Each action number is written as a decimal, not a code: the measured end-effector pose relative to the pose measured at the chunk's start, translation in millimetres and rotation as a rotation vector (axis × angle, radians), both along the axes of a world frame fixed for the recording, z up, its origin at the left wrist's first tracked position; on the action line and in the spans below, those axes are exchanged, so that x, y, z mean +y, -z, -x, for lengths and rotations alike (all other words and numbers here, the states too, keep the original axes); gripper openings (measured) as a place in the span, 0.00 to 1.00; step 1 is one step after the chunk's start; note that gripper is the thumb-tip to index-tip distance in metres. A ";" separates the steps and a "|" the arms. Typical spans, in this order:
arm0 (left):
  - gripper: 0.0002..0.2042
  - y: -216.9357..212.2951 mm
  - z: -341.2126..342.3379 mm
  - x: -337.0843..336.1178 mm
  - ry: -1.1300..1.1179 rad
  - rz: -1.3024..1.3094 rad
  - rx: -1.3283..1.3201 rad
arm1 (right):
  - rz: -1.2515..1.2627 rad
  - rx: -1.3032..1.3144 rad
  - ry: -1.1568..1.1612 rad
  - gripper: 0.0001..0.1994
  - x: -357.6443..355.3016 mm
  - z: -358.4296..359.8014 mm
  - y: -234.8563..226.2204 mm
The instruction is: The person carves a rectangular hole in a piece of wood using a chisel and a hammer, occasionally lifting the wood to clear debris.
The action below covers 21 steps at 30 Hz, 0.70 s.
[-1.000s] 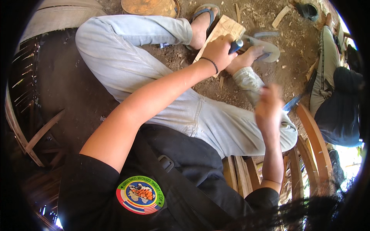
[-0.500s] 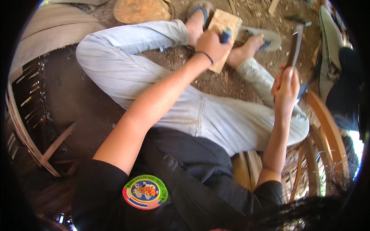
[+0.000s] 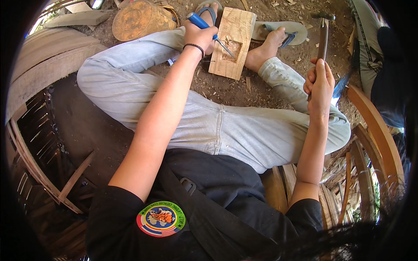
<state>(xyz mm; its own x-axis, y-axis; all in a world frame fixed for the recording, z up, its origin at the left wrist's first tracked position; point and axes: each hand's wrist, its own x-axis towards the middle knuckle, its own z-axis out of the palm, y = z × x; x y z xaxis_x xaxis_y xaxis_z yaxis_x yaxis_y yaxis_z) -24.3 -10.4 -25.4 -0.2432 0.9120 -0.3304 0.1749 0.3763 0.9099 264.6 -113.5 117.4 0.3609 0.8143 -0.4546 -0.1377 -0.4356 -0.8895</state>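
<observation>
My left hand (image 3: pixel 198 35) is closed round the blue handle of a chisel (image 3: pixel 224 47). Its thin metal shaft slants down to the right, with the tip at a rectangular recess (image 3: pixel 226 51) cut into a pale wooden board (image 3: pixel 235 26). Whether the tip touches the wood, I cannot tell. The board lies on the ground between my two feet. Off to the right, my right hand (image 3: pixel 320 82) grips the wooden handle of a hammer (image 3: pixel 323 39). The hammer's dark metal head is at the far end, apart from the board.
A round rusty-brown container (image 3: pixel 139 19) stands at the far left, beside curved planks (image 3: pixel 52 56). Wood chips litter the dirt floor (image 3: pixel 270 91). Another person's leg (image 3: pixel 368 48) is at the far right, near a curved wooden piece (image 3: pixel 376 126). My sandalled left foot (image 3: pixel 209 15) flanks the board.
My left hand has moved left off the board, tilting the chisel from upright to slanted and uncovering the recess. My right hand still holds the hammer raised. The view has shifted slightly.
</observation>
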 end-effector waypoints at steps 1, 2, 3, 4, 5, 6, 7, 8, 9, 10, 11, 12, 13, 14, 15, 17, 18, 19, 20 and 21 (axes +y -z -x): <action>0.28 -0.2 -3.2 -2.2 0.049 0.025 -0.038 | -0.004 -0.013 -0.017 0.14 1.2 1.4 -0.9; 0.12 -10.9 -20.7 -7.4 0.031 -0.043 -0.097 | 0.004 -0.028 -0.017 0.14 -0.1 -2.4 -1.9; 0.20 -9.8 -21.3 -5.2 0.037 -0.114 -0.209 | 0.005 -0.022 -0.036 0.14 1.7 2.5 -3.0; 0.27 -8.4 -21.3 0.1 0.041 -0.185 -0.321 | 0.007 -0.019 -0.057 0.14 3.4 7.0 -3.7; 0.35 -4.4 -18.2 3.1 0.044 -0.255 -0.437 | 0.013 -0.012 -0.065 0.14 4.4 11.2 -3.0; 0.17 -10.3 -15.9 5.4 0.086 -0.038 -0.231 | 0.021 -0.009 -0.077 0.14 5.3 13.2 -1.2; 0.16 -14.9 -17.8 9.8 0.117 0.021 -0.155 | 0.031 -0.008 -0.091 0.14 6.2 14.9 0.7; 0.16 -28.8 -33.5 16.4 0.151 0.082 -0.091 | 0.028 -0.044 -0.083 0.14 6.6 10.3 0.7; 0.15 -35.3 -46.9 18.9 0.176 0.142 -0.027 | 0.024 -0.078 -0.086 0.14 6.8 5.8 -1.7; 0.11 -10.3 -42.0 28.0 0.124 0.114 -0.108 | 0.012 -0.075 -0.122 0.14 11.2 13.7 -1.0; 0.08 15.1 -31.2 39.0 0.069 0.078 -0.185 | -0.006 -0.052 -0.157 0.15 17.2 22.3 0.3; 0.08 14.7 -45.1 42.8 0.135 0.065 -0.146 | -0.012 -0.097 -0.169 0.15 17.9 15.3 1.2; 0.10 13.3 -56.2 47.2 0.203 0.050 -0.104 | -0.019 -0.141 -0.179 0.15 20.3 10.7 1.6; 0.10 18.5 -60.5 50.3 0.228 0.039 -0.136 | -0.005 -0.153 -0.198 0.15 24.9 13.4 0.5; 0.11 23.3 -63.6 52.7 0.255 0.028 -0.165 | 0.009 -0.162 -0.216 0.15 30.1 16.0 -0.7; 0.13 27.5 -67.7 59.7 0.353 0.020 -0.194 | 0.032 -0.206 -0.256 0.15 41.8 18.4 -4.1; 0.11 26.6 -70.9 65.3 0.421 0.024 -0.193 | 0.042 -0.240 -0.279 0.15 50.2 20.3 -7.1; 0.10 25.9 -73.3 69.2 0.490 0.027 -0.191 | 0.052 -0.272 -0.303 0.15 59.3 22.1 -10.1; 0.13 25.6 -78.7 71.2 0.468 0.011 -0.278 | 0.035 -0.287 -0.344 0.15 67.2 23.1 -12.2; 0.14 26.3 -79.6 71.0 0.470 0.016 -0.261 | 0.033 -0.282 -0.362 0.15 75.7 24.6 -14.4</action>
